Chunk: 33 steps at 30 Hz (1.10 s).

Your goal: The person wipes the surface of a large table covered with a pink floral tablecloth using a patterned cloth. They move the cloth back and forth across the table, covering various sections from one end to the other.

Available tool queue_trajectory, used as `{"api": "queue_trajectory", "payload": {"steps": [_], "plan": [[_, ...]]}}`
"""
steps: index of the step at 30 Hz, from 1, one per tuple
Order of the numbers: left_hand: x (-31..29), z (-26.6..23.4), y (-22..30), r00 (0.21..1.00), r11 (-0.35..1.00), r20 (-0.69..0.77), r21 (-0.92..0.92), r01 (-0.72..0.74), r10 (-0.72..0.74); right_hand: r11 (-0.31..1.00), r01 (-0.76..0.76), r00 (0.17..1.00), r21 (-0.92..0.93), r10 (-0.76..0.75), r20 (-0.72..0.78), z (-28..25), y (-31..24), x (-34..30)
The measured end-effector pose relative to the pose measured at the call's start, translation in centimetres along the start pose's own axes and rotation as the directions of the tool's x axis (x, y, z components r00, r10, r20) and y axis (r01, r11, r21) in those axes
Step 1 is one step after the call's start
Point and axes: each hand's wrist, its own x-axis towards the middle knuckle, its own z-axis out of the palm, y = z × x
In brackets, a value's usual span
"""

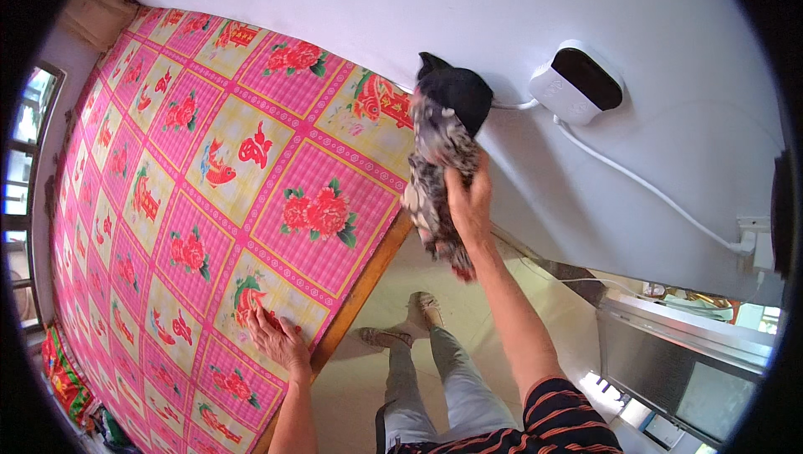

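My right hand is closed round a crumpled cloth with a mottled black, beige and grey pattern. It is held up at the bed's corner, by the wall. Just beyond its upper end is a plain black piece with a pointed corner; I cannot tell whether it belongs to the same cloth. My left hand rests on the pink and yellow patterned bed cover, near the bed's wooden edge. Its fingers are stretched out and nothing is in them.
A white device with a dark front is fixed to the wall, its white cable running to a socket. At lower right stands a grey cabinet-like unit. A barred window is at far left. My feet are on the pale floor.
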Motion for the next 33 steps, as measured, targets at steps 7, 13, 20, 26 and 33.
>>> {"api": "queue_trajectory", "payload": {"steps": [7,13,20,26,33], "plan": [[-0.2,-0.1,0.7,1.000,0.999,0.001,-0.033,-0.007,0.007,0.594,0.298,0.954,-0.747,-0.215,0.209,4.4,3.7,-1.4],[-0.1,0.2,-0.1,1.000,0.999,0.014,-0.026,0.019,-0.019,0.609,0.666,0.716,-0.431,-0.357,0.600,4.5,3.1,-10.3],[-0.2,0.0,0.7,1.000,0.998,0.021,-0.055,0.007,-0.006,0.542,0.357,0.930,-0.760,-0.286,0.233,3.2,4.7,4.2],[0.1,0.2,-0.2,0.999,0.999,-0.026,-0.014,-0.029,0.029,0.572,0.596,0.793,-0.564,-0.304,0.528,7.3,1.8,-8.2],[0.2,-0.3,0.3,1.000,0.999,-0.017,-0.038,-0.004,0.003,0.692,0.595,0.718,-0.409,-0.230,0.656,3.8,1.4,-7.6]]}}
